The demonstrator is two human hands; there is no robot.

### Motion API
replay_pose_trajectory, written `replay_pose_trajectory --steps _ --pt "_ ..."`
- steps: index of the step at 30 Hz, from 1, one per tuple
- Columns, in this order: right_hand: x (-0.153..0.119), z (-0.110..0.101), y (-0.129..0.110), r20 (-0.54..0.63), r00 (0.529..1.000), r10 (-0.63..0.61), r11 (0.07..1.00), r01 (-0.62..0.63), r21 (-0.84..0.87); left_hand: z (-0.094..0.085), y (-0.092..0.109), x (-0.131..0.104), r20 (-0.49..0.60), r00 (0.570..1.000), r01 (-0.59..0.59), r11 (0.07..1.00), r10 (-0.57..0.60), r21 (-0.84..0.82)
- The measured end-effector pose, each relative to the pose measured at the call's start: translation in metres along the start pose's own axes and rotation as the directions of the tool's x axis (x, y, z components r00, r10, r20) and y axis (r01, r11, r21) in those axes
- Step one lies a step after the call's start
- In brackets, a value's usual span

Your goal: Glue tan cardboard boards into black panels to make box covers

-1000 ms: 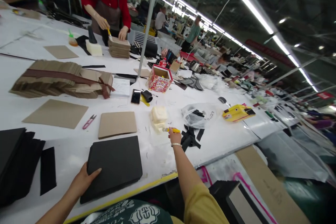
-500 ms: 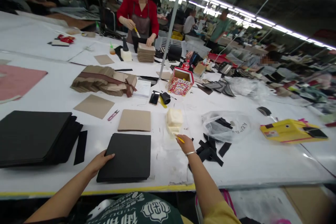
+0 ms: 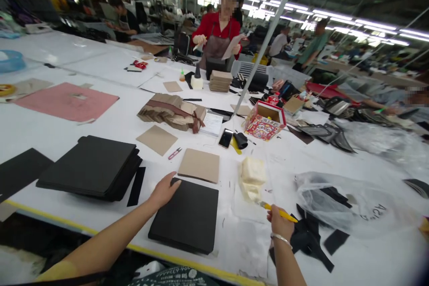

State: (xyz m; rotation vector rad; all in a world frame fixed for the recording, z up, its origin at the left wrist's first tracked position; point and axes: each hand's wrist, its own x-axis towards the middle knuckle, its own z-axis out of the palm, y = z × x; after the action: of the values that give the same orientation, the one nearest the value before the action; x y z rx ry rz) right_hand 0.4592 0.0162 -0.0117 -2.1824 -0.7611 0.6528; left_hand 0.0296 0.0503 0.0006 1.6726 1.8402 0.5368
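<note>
My left hand (image 3: pixel 165 191) rests on the upper left corner of a stack of black boards (image 3: pixel 186 216), fingers close together on the edge. A yellow-handled brush (image 3: pixel 279 212) is held in my right hand (image 3: pixel 280 224), its tip at the foot of a cream-coloured glue block or container (image 3: pixel 253 172). Beyond the black stack lie beige boards (image 3: pixel 199 165). Black strips (image 3: pixel 306 237) spread just right of my right hand.
A larger black board stack (image 3: pixel 92 165) stands left, with a black strip (image 3: pixel 136 186) beside it. Snips (image 3: pixel 174 153), a phone (image 3: pixel 225 138), a red patterned box (image 3: pixel 264 120) and a plastic bag (image 3: pixel 362 210) lie around. A person in red (image 3: pixel 219 31) works across the table.
The view has swung left. My left hand has moved to the black stack's upper corner. More of the brush handle shows in my right hand. The person opposite now holds up a sheet.
</note>
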Motion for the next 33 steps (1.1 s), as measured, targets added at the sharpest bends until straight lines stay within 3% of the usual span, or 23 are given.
replay_pose_trajectory --steps 3,5,7,10,12,15,19,22,25,30,33 --pt "-0.012 0.019 -0.04 -0.001 0.993 -0.122 0.992 0.122 0.031 0.018 0.034 0.024 0.192 0.963 -0.213 0.969 0.187 0.125" --pt "-0.024 0.051 -0.078 0.12 0.968 -0.222 0.972 0.209 0.111 0.037 0.051 0.039 0.316 0.915 -0.319 0.93 0.251 0.184" --pt "-0.038 0.095 -0.116 0.298 0.902 -0.314 0.946 0.271 0.176 0.055 0.06 0.052 0.381 0.888 -0.358 0.906 0.256 0.226" --pt "-0.059 0.161 -0.156 0.458 0.783 -0.421 0.907 0.359 0.221 0.072 0.061 0.067 0.408 0.88 -0.363 0.897 0.242 0.253" --pt "-0.07 0.195 -0.17 0.515 0.704 -0.489 0.869 0.44 0.225 0.077 0.057 0.074 0.412 0.876 -0.37 0.897 0.25 0.241" --pt "-0.077 0.228 -0.176 0.573 0.646 -0.505 0.845 0.505 0.176 0.081 0.049 0.082 0.415 0.86 -0.406 0.89 0.295 0.207" --pt "-0.075 0.25 -0.175 0.681 0.535 -0.5 0.82 0.546 0.173 0.085 0.042 0.088 0.409 0.852 -0.438 0.874 0.327 0.212" --pt "-0.069 0.261 -0.176 0.734 0.47 -0.49 0.8 0.577 0.164 0.086 0.042 0.09 0.425 0.866 -0.396 0.88 0.263 0.262" --pt "-0.058 0.275 -0.181 0.717 0.499 -0.486 0.795 0.594 0.124 0.085 0.044 0.091 0.471 0.855 -0.375 0.886 0.216 0.273" --pt "-0.034 0.306 -0.196 0.57 0.673 -0.472 0.832 0.554 0.034 0.083 0.046 0.093 0.497 0.837 -0.389 0.889 0.231 0.243" --pt "-0.021 0.316 -0.197 0.518 0.719 -0.464 0.843 0.537 0.009 0.084 0.046 0.094 0.507 0.833 -0.381 0.894 0.221 0.235"
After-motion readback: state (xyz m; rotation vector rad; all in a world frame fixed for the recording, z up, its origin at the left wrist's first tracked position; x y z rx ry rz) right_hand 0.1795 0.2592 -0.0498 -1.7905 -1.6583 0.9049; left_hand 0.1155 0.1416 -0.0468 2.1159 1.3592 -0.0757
